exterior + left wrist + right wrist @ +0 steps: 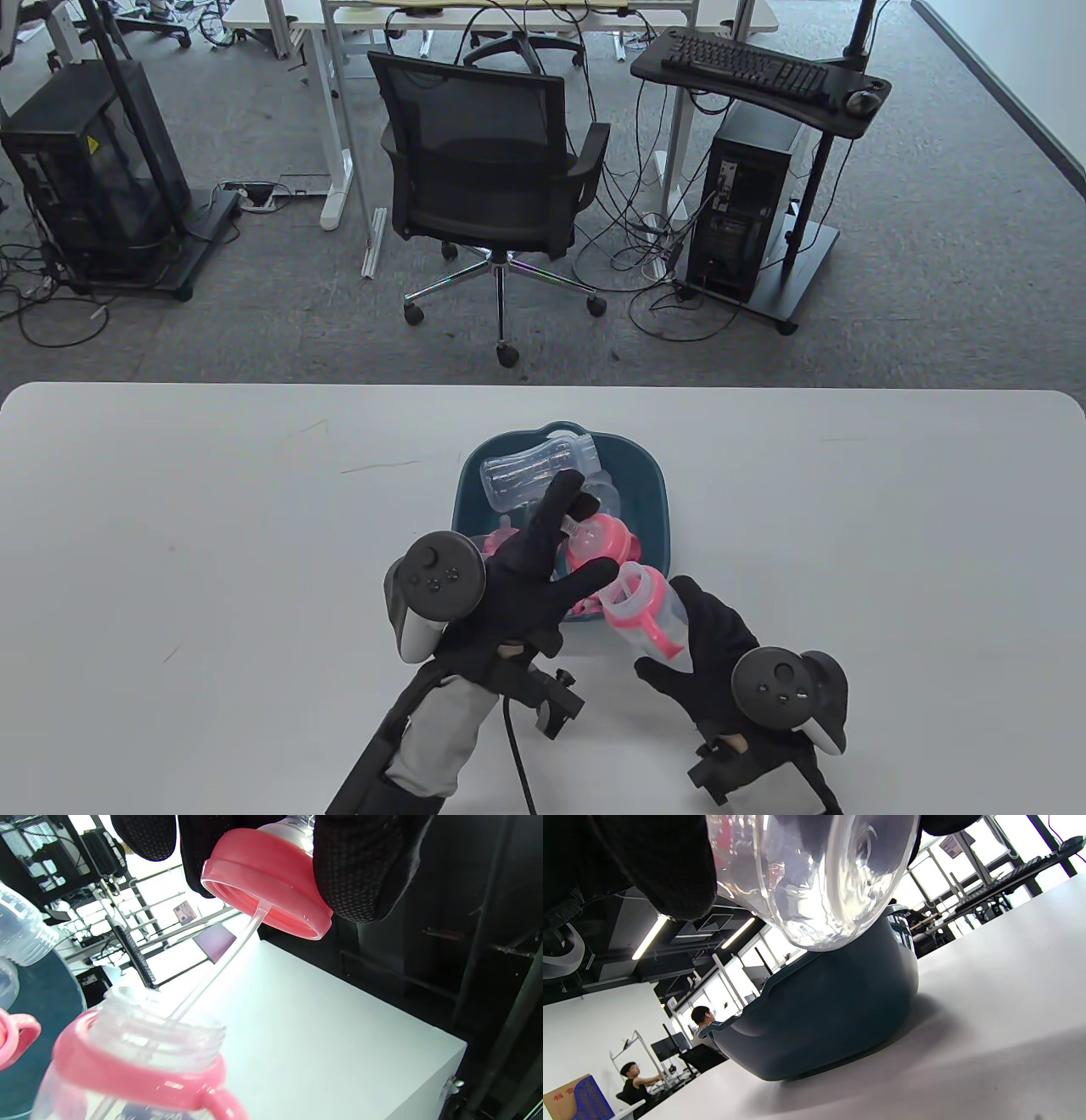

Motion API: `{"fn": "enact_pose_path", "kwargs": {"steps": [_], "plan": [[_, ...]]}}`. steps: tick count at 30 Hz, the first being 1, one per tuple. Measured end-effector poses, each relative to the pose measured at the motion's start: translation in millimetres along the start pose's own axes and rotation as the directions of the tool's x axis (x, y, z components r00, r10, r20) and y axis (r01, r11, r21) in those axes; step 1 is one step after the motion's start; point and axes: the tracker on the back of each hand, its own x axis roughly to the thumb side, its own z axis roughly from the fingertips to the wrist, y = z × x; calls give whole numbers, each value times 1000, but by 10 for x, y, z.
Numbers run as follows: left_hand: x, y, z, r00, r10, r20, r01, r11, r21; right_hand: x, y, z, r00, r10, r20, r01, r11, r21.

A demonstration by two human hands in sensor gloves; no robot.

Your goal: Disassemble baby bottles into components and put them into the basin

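My left hand hovers over the teal basin and pinches a pink screw cap with its nipple; a clear straw hangs from the cap. The straw's lower end still reaches into the open neck of a clear bottle with a pink handle ring. My right hand grips this bottle just beyond the basin's near right rim, tilted toward the basin. The bottle's clear base fills the top of the right wrist view, above the basin wall. In the basin lie another clear bottle and pink parts.
The white table spreads wide on both sides of the basin. Beyond its far edge stand an office chair and a computer stand. Two people sit at desks far behind in the right wrist view.
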Motion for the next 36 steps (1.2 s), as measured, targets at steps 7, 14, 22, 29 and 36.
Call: {"fn": "enact_pose_path", "kwargs": {"steps": [7, 14, 22, 29, 36], "plan": [[296, 102, -93, 996, -71, 45, 70, 997, 24, -33, -62, 13, 1000, -27, -8, 27, 999, -26], [513, 255, -199, 991, -124, 53, 120, 990, 70, -71, -68, 12, 999, -35, -18, 34, 999, -26], [657, 453, -303, 986, -166, 29, 162, 981, 108, -117, -75, 11, 998, -47, -36, 46, 999, -27], [604, 574, -356, 982, -189, -16, 189, 973, 132, -140, -87, 11, 997, -54, -47, 53, 998, -33], [388, 654, -387, 975, -202, -95, 214, 966, 144, -139, -94, 12, 997, -53, -48, 52, 998, -35]]}}
